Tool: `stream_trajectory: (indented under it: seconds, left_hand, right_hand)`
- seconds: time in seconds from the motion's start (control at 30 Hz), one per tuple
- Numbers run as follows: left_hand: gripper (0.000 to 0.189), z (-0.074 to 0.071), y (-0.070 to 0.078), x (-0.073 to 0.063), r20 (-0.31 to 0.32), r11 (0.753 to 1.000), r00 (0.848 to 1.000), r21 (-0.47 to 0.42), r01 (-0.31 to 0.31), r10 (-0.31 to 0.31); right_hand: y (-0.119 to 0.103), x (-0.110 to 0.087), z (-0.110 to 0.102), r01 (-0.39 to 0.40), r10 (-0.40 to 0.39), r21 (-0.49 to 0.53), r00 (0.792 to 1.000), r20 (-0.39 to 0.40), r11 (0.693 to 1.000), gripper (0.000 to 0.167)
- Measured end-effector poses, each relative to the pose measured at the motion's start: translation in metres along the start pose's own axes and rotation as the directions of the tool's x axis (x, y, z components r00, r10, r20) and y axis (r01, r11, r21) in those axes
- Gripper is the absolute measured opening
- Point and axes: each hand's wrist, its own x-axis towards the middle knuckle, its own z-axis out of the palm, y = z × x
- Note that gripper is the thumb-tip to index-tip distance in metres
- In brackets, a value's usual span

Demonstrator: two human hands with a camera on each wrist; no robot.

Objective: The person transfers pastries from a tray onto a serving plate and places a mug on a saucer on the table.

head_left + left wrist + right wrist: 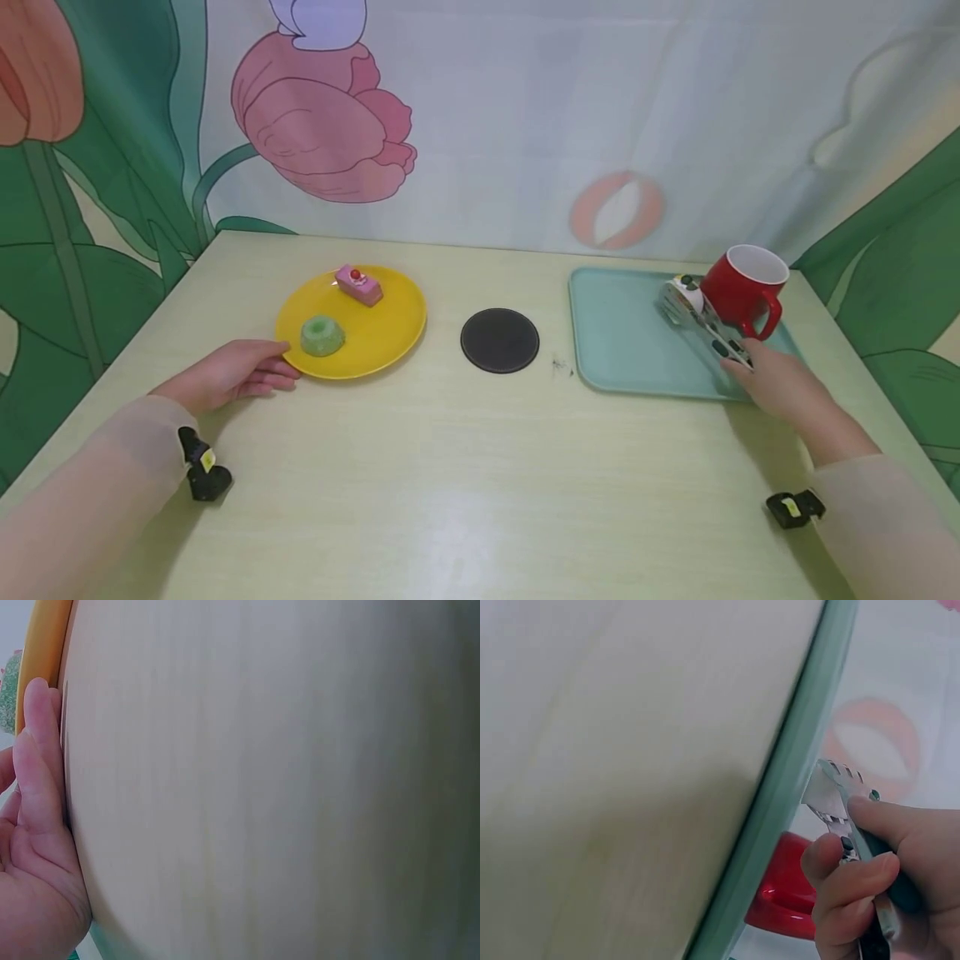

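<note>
On the left, a yellow plate (382, 333) carries a green ring-shaped cake (322, 336) and a pink cake slice (358, 285) with a red topping. My left hand (251, 371) pinches the plate's near-left rim, thumb on the edge and fingers low against its side. Over at the right, my right hand (780, 379) grips metal food tongs (716, 332) with dark handle parts. The tongs' toothed ends (840, 784) reach over a light-blue tray (622, 333). Between them is a small white piece (690, 292) with dark and yellow spots, close beside a red mug (731, 287).
A round black coaster (499, 340) lies between plate and tray. Small dark marks show on the table (465, 467) by the tray's left corner. Behind the table hangs a flower-printed cloth (495, 125). The mug stands at the tray's back right, its handle facing me.
</note>
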Motion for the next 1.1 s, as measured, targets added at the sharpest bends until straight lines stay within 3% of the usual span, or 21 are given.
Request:
stream_trajectory:
  seconds: [0.23, 0.53, 1.1]
  left_hand:
    - [0.055, -0.001, 0.000, -0.001, -0.001, 1.000, 1.000, -0.002, 0.001, -0.001]
    - [0.055, -0.002, -0.001, 0.002, 0.000, 1.000, 1.000, 0.005, 0.004, -0.004]
    - [0.053, -0.002, -0.002, 0.001, 0.000, 1.000, 1.000, 0.001, -0.001, 0.001]
  right_hand:
    - [-0.003, -0.006, 0.005, 0.033, -0.032, 0.033, 0.999, -0.013, 0.999, 0.084]
    - [-0.009, -0.014, 0.011, 0.104, -0.102, 0.039, 0.994, -0.037, 0.994, 0.056]
    - [-0.026, -0.019, 0.015, 0.143, -0.139, 0.073, 0.988, -0.062, 0.987, 0.042]
